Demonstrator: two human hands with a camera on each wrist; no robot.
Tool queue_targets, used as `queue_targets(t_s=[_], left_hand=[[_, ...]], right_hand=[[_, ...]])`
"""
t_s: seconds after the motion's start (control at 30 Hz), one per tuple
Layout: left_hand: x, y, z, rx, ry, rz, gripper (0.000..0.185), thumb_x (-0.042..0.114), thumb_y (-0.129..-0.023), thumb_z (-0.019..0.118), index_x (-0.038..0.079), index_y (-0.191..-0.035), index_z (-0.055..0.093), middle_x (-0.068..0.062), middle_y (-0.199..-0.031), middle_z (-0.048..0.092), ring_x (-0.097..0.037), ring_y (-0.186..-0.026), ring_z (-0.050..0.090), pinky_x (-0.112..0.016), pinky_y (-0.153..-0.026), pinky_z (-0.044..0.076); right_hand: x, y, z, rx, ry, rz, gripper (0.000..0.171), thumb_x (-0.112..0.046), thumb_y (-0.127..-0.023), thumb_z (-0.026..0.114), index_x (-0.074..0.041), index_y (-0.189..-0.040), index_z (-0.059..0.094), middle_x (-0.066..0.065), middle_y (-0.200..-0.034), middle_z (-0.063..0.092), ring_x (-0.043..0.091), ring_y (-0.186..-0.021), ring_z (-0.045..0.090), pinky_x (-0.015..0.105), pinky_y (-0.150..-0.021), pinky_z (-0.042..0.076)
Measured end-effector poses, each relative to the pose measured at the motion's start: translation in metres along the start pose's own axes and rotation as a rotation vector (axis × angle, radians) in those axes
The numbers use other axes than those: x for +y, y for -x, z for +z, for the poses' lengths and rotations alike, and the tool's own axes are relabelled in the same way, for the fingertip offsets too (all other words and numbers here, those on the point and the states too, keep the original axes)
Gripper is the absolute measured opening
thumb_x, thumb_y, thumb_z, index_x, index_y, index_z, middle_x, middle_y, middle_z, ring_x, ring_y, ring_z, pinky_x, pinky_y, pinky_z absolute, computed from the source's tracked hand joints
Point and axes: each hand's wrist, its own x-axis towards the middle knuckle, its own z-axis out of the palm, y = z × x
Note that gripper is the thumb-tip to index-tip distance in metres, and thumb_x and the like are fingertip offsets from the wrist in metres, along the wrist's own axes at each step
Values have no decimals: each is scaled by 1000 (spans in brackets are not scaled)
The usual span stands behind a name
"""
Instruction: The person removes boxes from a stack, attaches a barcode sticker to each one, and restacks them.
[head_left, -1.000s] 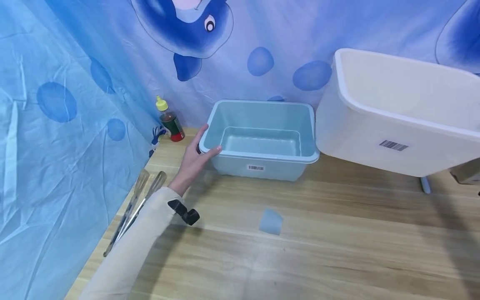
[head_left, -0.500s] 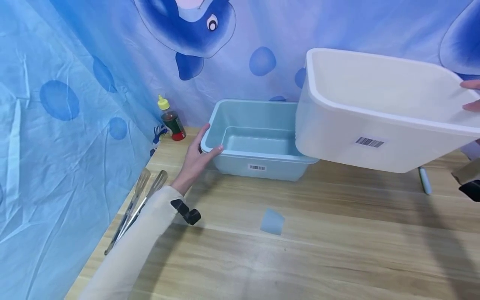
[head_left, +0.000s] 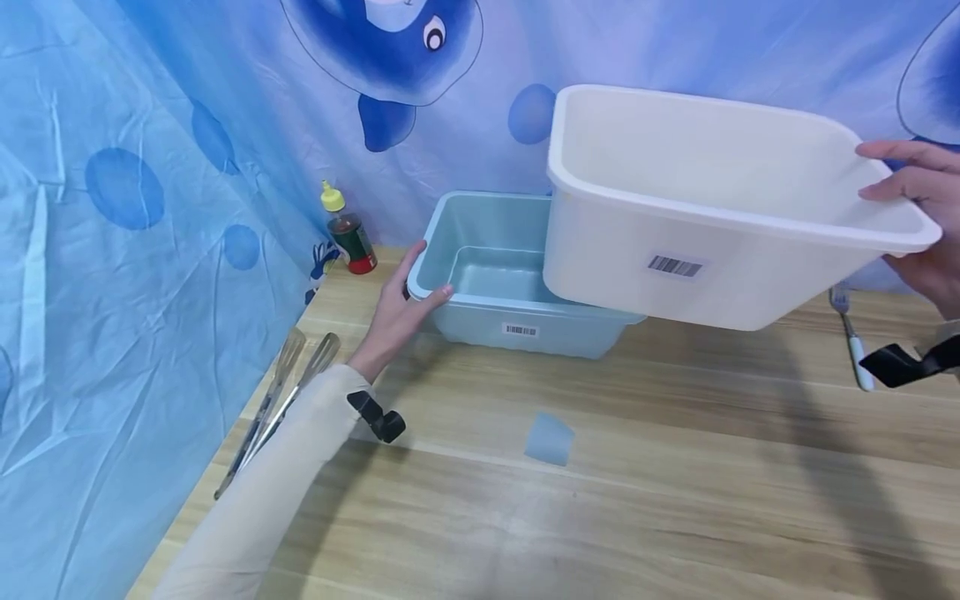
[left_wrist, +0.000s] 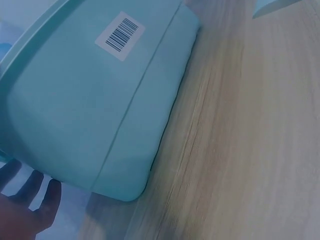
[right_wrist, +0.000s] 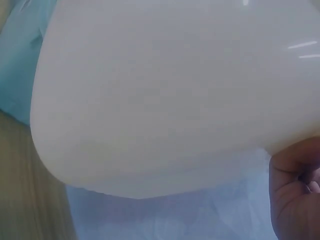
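A light blue plastic bin (head_left: 480,323) with a barcode label stands on the wooden table against the backdrop. My left hand (head_left: 397,312) grips its left front corner, the thumb over the front rim and the fingers along the left end. In the left wrist view, fingers (left_wrist: 32,192) lie at the end wall. My right hand (head_left: 930,196) holds a white plastic bin (head_left: 615,258) in the air by its right-end rim, with fingertips inside. The white bin is tilted, its left end lower, and overlaps the right part of the blue bin in the head view.
A bottle with a yellow nozzle cap (head_left: 350,237) stands behind my left hand. Metal tongs (head_left: 281,396) lie along the left table edge. A fork with a pale blue handle (head_left: 858,358) rests at the right, and a flat light blue patch (head_left: 550,439) lies mid-table.
The white bin has moved left across the front of the backdrop until it overlaps the blue bin. My right hand has come into view with it. The left hand stays at the blue bin's corner.
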Motion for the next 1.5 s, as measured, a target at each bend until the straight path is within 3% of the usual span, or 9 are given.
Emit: queue_targets(t_s=[0.03,0.07,0.33,0.73,0.87,1.2,1.5], left_hand=[[0,0,0,-2,-1,2,79,37,-88,68,33,-153,23,0,-159,26,-25,-144,30,-52,-116,29],[-1,0,0,-2,-2,3,79,37,-88,68,33,-153,23,-1,-159,26,-25,-144,30,-52,-116,29],[-3,2,-1,4,-9,6,81,38,-88,68,29,-154,22,-1,-160,24,-25,-144,29,-51,-116,29],[1,0,-1,-8,-58,1,81,41,-88,68,31,-154,21,-2,-161,21,-27,-147,24,-54,-117,27],[1,0,-3,-14,-57,17,80,38,-88,68,31,-153,21,-2,-161,23,-27,-146,25,-53,-117,28],[1,0,-2,-20,-43,15,84,40,-87,69,28,-154,20,-2,-160,24,-25,-147,25,-51,-117,28],[-2,-1,-4,-21,-33,17,86,43,-87,68,28,-155,16,-1,-161,23,-25,-147,24,-52,-117,28]], right_hand=[[-1,-4,4,67,-173,101,28,1,-100,45,-9,-120,61,-4,-127,50,11,-91,68,21,-67,58],[-3,-8,9,140,-302,182,35,10,-97,42,-5,-125,57,0,-127,49,15,-82,70,23,-59,58],[-9,-27,52,227,-277,250,35,13,-92,48,-3,-119,61,1,-132,47,19,-82,70,25,-51,56],[-8,-51,99,204,-402,300,36,18,-88,48,1,-116,62,1,-139,43,22,-109,62,30,-62,60],[-5,-54,118,200,-363,294,33,16,-88,51,-1,-114,63,1,-142,42,22,-115,55,28,-66,60],[11,-60,147,243,-279,306,28,10,-84,57,-3,-109,63,4,-140,45,23,-112,55,25,-64,59],[31,-57,155,226,-179,321,30,10,-85,54,-5,-110,63,4,-144,40,19,-89,60,24,-51,48]])
